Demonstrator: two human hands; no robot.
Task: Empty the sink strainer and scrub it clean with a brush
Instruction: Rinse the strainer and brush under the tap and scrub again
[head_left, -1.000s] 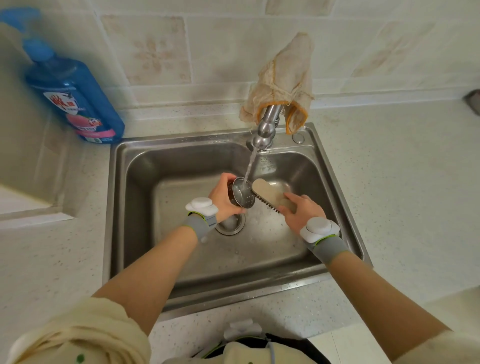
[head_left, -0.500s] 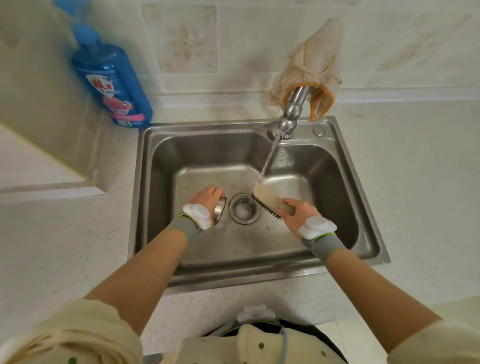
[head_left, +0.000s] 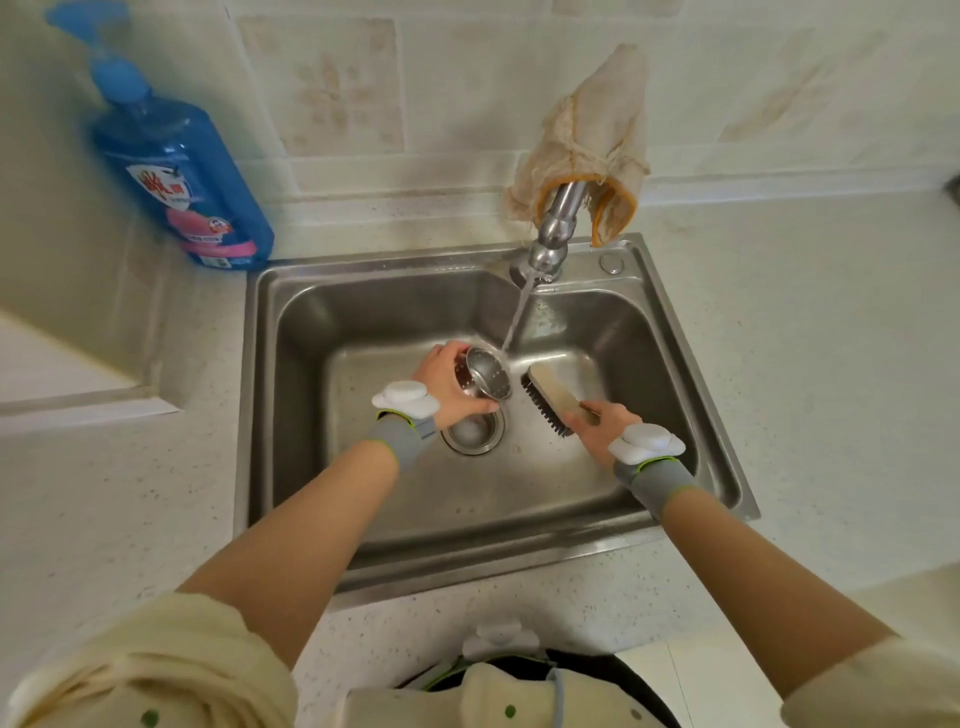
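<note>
Head view, looking down into steel sink (head_left: 691, 395). Left hand (head_left: 448, 382) closing around sink strainer (head_left: 485, 375), fingers wrapping the perforated cup and lifting it clear above open drain (head_left: 474, 430), just left of the centre of the basin. Strainer tilting onto its side, mouth facing right and slightly near, cup axis running roughly left to right; presumably so that water stream (head_left: 514, 322) from faucet (head_left: 553, 228) is striking its far rim and running through the holes. Right hand (head_left: 602, 418) gripping near end of scrub brush (head_left: 553, 397), long axis running from far-left to near-right, bristles facing left toward the strainer, a short gap remaining between the two; apparently a pause for wetting or rinsing ahead of another scrubbing pass. No debris showing in the cup, though its interior only partly readable. Holding both items over the basin, likely keeping runoff inside the sink. Cloth (head_left: 587, 135) draping over the faucet at far edge; blue soap bottle (head_left: 176, 171) standing on counter (head_left: 805, 322) at far left, well apart from the work.
</note>
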